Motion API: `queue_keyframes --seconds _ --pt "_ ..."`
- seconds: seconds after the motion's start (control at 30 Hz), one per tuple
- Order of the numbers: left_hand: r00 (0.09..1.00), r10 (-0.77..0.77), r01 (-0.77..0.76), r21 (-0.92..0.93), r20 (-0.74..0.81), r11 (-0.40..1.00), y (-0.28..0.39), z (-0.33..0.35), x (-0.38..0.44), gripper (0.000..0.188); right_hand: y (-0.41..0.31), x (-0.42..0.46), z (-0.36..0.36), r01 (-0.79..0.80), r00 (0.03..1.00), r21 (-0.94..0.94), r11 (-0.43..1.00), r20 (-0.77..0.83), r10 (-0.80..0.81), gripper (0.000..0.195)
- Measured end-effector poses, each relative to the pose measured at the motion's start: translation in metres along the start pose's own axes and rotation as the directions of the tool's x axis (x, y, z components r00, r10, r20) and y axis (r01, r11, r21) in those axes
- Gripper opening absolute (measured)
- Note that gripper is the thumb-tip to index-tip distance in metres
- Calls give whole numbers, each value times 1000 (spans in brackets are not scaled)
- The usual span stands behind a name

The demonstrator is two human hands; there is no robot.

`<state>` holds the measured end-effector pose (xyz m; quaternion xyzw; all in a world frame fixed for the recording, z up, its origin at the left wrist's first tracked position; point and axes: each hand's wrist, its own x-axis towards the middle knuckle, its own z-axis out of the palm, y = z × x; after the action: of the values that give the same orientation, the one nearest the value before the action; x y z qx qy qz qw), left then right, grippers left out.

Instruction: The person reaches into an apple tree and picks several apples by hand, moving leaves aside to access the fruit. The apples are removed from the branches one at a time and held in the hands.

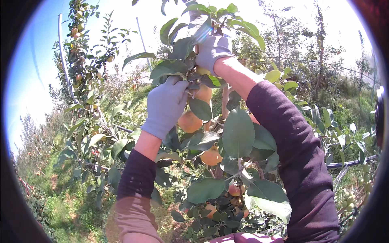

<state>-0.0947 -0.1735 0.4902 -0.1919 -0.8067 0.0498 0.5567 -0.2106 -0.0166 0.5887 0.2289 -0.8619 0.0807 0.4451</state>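
Observation:
Both hands wear thin grey gloves and reach into an apple tree. My left hand [166,104] has its fingers curled at a leafy twig beside an apple [203,92]; what its fingertips pinch is hidden. Higher up, my right hand [214,51] is among leaves close to the upright trunk, just above a yellowish apple [203,70]; its fingertips are hidden behind the hand and foliage. Another apple [190,122] hangs to the right of my left wrist, and a yellow-orange apple [211,156] sits lower among large green leaves [239,133].
More apples [235,189] hang low in the foliage. A dark irrigation pipe [349,163] runs behind the tree at right. Another fruiting apple tree [80,60] stands at left beside a leaning pale post [63,54]. Grass [73,200] covers ground at lower left.

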Motion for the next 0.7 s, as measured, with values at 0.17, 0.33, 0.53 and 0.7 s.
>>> queue_keyframes --seconds 0.17,0.33,0.53,0.7 --pt "998 -47 49 -29 44 998 5 -3 3 21 11 18 21 -95 990 -4 995 -106 94 21" --pt "995 -76 79 -46 61 996 0 -5 0 22 8 -2 17 -117 961 215 970 -223 166 26" --pt "1000 -19 20 -35 19 999 -4 1 0 15 10 -6 13 -117 971 420 900 -143 193 28" --pt "999 2 -5 -79 -37 997 -4 4 0 16 18 -8 5 -136 974 303 943 -134 184 33"
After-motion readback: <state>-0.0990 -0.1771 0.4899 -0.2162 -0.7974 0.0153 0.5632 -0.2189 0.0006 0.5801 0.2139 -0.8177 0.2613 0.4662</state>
